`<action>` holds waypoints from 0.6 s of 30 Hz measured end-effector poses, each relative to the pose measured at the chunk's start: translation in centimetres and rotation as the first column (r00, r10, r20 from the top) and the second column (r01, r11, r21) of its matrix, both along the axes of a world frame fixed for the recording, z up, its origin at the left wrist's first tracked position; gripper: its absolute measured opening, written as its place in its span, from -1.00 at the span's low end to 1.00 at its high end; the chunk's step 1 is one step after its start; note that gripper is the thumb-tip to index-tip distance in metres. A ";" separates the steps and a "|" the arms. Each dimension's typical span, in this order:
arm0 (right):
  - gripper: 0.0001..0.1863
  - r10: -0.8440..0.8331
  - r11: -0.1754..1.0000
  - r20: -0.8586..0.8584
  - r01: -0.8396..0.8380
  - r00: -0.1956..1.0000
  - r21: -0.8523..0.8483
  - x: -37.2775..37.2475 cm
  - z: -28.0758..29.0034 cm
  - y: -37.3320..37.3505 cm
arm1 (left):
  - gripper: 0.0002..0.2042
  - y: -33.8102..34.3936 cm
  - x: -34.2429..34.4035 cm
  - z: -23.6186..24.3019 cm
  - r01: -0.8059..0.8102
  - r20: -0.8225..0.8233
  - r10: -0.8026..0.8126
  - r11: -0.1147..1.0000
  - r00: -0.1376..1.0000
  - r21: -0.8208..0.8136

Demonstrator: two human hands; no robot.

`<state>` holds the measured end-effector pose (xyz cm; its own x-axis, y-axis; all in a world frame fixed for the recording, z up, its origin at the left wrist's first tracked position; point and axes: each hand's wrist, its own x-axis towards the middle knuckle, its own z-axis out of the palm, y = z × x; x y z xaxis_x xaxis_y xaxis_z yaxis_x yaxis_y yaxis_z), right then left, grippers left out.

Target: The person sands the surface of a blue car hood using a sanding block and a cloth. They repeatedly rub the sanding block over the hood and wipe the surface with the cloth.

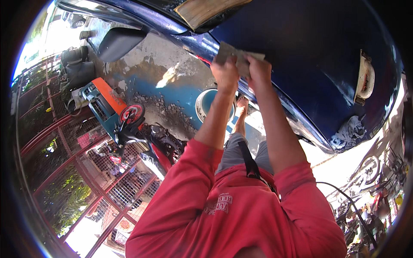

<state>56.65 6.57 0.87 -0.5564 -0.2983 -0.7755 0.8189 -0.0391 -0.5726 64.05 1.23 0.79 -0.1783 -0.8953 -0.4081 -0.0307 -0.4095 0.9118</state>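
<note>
My left hand [226,75] and my right hand [260,71] are side by side over the edge of a dark blue car panel [297,56]. Between them they grip a grey, stiff sheet that looks like sandpaper [242,66]. Fingers of both hands are closed on it, and its upper edge sticks out past them. Blur softens the sheet and fingertips. On the car, beyond my hands, lies a curved wooden piece [211,12]. Toward the right of the panel are a cream, long block-like piece [365,81] and a crumpled grey rag [350,129].
A white bucket [198,107] stands on the floor below my left forearm. To the left are a red and black motorcycle [157,148], an orange and teal box-shaped thing [105,101] and a red metal grille [64,142]. Bicycles [370,170] and clutter fill the right side.
</note>
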 end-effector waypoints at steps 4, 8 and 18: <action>-0.76 0.078 0.997 0.077 -0.077 0.994 -0.016 -0.1 0.0 0.0 | -0.77 -0.4 -0.1 0.4 0.047 0.041 -0.050 0.997 0.998 0.056; -0.69 -0.004 0.999 -0.013 0.003 1.000 -0.045 -1.5 0.9 -1.4 | -0.86 -1.3 -1.1 0.5 0.009 -0.050 -0.013 0.997 0.999 -0.073; -0.79 0.031 0.999 -0.053 -0.033 0.998 -0.039 -2.5 -1.6 -2.8 | -0.82 -2.5 -2.5 0.4 0.115 0.078 -0.105 0.982 0.991 -0.148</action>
